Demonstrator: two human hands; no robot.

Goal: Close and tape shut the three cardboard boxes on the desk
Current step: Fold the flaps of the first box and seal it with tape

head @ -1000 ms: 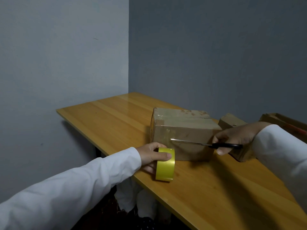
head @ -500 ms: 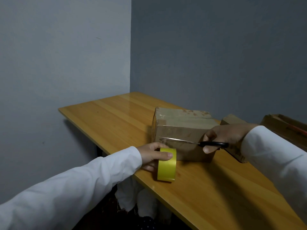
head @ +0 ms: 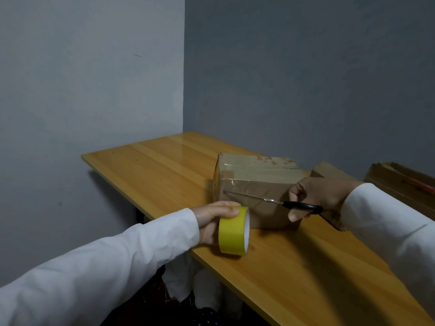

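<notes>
A closed cardboard box with shiny clear tape over its top and front stands on the wooden desk. My left hand grips a yellow tape roll standing on edge just in front of the box's left corner. My right hand holds black-handled scissors, blades pointing left across the box's front face, tip near its left edge. A second box sits behind my right hand, mostly hidden. A third box with an open top lies at the far right.
Grey walls meet in a corner behind the desk. The desk's left edge and front edge run close to my left arm. White cloth and dark floor show under the desk.
My right hand has carried the scissors leftward along the box's front, so the blade tip now reaches near the left edge. My left hand and the tape roll stay where they were.
</notes>
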